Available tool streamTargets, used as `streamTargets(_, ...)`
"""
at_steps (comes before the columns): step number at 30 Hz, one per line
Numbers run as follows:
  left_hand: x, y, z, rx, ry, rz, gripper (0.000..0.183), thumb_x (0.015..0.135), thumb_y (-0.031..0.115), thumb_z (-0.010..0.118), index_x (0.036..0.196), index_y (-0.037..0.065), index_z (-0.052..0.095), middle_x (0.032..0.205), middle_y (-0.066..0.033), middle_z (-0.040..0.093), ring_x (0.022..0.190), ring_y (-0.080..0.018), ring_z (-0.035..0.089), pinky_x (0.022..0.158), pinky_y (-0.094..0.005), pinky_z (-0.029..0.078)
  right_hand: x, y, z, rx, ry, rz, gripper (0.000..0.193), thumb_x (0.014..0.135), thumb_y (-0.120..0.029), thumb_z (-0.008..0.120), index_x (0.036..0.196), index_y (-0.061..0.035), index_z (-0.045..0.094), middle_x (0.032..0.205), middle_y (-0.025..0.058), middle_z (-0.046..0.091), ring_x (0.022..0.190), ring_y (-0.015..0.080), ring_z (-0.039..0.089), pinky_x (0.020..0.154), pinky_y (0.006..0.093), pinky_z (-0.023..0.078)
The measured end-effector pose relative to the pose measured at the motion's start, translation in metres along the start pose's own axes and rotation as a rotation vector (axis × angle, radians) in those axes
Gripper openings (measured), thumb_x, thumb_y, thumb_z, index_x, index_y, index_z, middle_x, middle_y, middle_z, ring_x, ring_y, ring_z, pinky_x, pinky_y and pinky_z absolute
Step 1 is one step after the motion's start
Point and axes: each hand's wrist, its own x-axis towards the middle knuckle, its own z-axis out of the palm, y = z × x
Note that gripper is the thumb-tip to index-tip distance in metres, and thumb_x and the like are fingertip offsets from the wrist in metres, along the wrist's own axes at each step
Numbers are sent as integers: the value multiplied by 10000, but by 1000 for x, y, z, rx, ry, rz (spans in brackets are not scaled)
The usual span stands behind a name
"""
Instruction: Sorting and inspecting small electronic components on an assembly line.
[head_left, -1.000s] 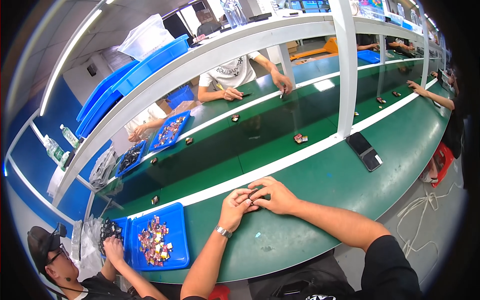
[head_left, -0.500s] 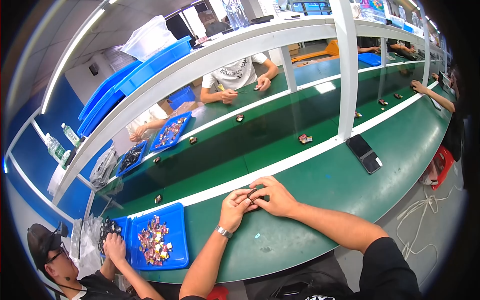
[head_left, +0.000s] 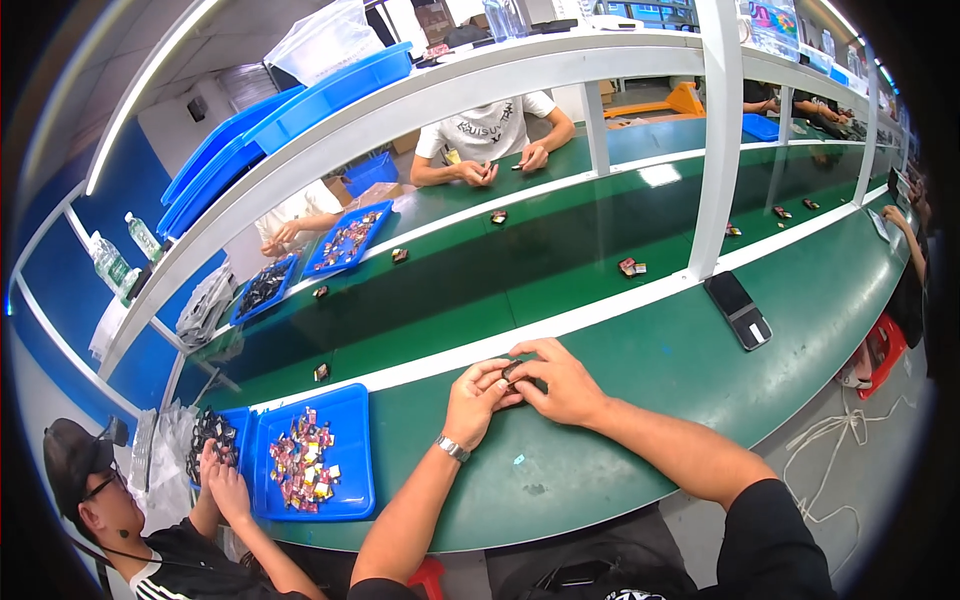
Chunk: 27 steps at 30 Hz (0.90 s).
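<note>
Above the green worktop, both my hands meet at a small dark piece [head_left: 511, 371], mostly hidden by the fingers; its exact kind does not show. My left hand [head_left: 474, 408], with a metal-banded watch at the wrist, pinches it from the left. The fingers of my right hand [head_left: 562, 386] are closed on its other side. To the left of my hands, a blue tray [head_left: 364, 455] holds many small red, yellow and white parts [head_left: 303, 462].
A co-worker at the left has hands [head_left: 222, 485] beside a tray of black parts [head_left: 213, 440]. A dark phone [head_left: 738, 311] lies at the right, near a white post [head_left: 712, 180]. Small part clusters [head_left: 631, 267] sit on the green conveyor [head_left: 450, 310] beyond the white rail.
The whole view has shifted slightly. My hands stay together on the dark piece, with small finger changes. The left co-worker's hands and those of the person across have changed pose.
</note>
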Motion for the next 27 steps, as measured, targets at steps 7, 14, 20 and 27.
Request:
streamTargets(7, 0, -2, -2, -29, -24, -29, 295, 947, 1, 546, 1236, -33, 502, 1130, -133, 634, 1014, -200, 649, 859, -344, 593, 3, -4, -1, -51, 59, -58, 136, 774, -43, 674, 903, -49, 631, 1013, 75, 566, 939, 255, 585, 741, 353, 517)
streamTargets(14, -2, 0, -3, -22, -26, -22, 296, 946, 8, 550, 1236, -35, 505, 1135, -134, 635, 1004, -196, 654, 858, -339, 593, 2, -7, 0, -192, 31, -60, 155, 784, -65, 670, 926, -35, 615, 994, 76, 562, 908, 251, 601, 708, 362, 530)
streamTargets(20, 0, 1, -4, -15, -42, -46, 284, 941, -11, 537, 1223, -38, 512, 1134, -130, 635, 1000, -192, 654, 861, -331, 591, 1, -12, 0, -289, -9, -110, 203, 757, -50, 695, 938, -37, 604, 1003, 88, 573, 890, 265, 606, 719, 348, 534)
streamTargets(27, -1, 2, 0, 6, -8, -51, 268, 937, -37, 521, 1205, -42, 525, 1128, -132, 638, 1003, -193, 653, 850, -325, 591, 5, -8, 1, -434, 56, -269, 181, 726, -66, 677, 887, -55, 593, 929, 74, 549, 863, 251, 572, 708, 351, 525)
